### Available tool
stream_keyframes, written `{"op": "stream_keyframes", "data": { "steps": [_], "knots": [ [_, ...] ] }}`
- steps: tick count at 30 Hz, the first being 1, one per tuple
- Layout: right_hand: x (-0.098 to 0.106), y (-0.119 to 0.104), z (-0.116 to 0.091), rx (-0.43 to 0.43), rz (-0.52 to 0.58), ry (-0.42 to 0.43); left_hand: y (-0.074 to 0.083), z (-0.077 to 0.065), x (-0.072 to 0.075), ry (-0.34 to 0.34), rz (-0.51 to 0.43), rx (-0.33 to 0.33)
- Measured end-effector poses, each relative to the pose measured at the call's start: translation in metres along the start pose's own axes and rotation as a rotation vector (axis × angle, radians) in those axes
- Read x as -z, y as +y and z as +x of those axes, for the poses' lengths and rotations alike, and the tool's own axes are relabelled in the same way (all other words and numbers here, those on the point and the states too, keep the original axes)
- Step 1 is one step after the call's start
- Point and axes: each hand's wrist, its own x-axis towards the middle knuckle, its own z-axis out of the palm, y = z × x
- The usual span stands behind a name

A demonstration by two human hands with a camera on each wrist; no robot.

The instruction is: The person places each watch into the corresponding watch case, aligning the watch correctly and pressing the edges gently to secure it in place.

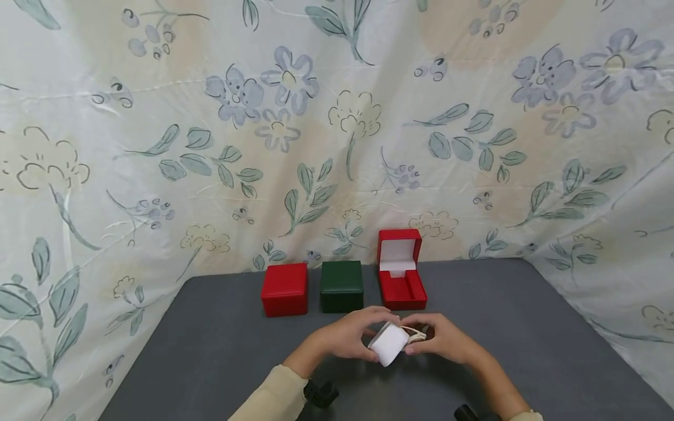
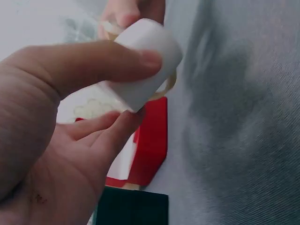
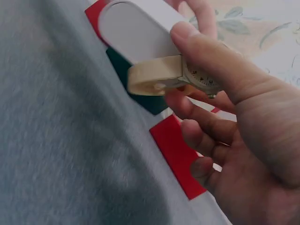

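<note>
Above the table, my left hand (image 1: pixel 350 334) grips a white rounded block (image 1: pixel 388 344) like a watch cushion, thumb across one face and fingertips at the opposite edge. Close by on the right, my right hand (image 1: pixel 439 338) pinches a wristwatch (image 1: pixel 416 336) by its dial between thumb and fingers. The cream strap (image 3: pixel 154 72) forms a loop, and its curve overlaps the block's (image 3: pixel 136 30) near end in the right wrist view. Part of the numbered dial (image 3: pixel 200 77) shows under my thumb. Behind the hands stands an open red box (image 1: pixel 402 292) with a white-lined lid.
A closed red box (image 1: pixel 285 289) and a closed dark green box (image 1: pixel 341 286) stand left of the open one, along the back of the grey table (image 1: pixel 221 351). A floral curtain (image 1: pixel 337 128) hangs right behind the table.
</note>
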Motion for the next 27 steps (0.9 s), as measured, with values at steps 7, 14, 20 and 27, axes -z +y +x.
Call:
{"op": "stream_keyframes", "data": {
  "steps": [7,14,20,27],
  "knots": [
    [-0.002,-0.006,0.006,0.037,0.033,-0.061,0.000,0.001,0.008,-0.094,-0.022,-0.028],
    [-0.012,0.000,0.014,0.021,0.031,0.028,-0.008,0.000,0.001,0.006,-0.083,-0.008],
    [-0.021,-0.004,0.019,-0.054,0.054,0.245,-0.006,-0.001,-0.005,0.173,-0.090,0.045],
    [-0.030,-0.008,0.024,-0.117,0.069,0.361,-0.005,-0.001,-0.011,0.402,-0.097,0.115]
  ]
}}
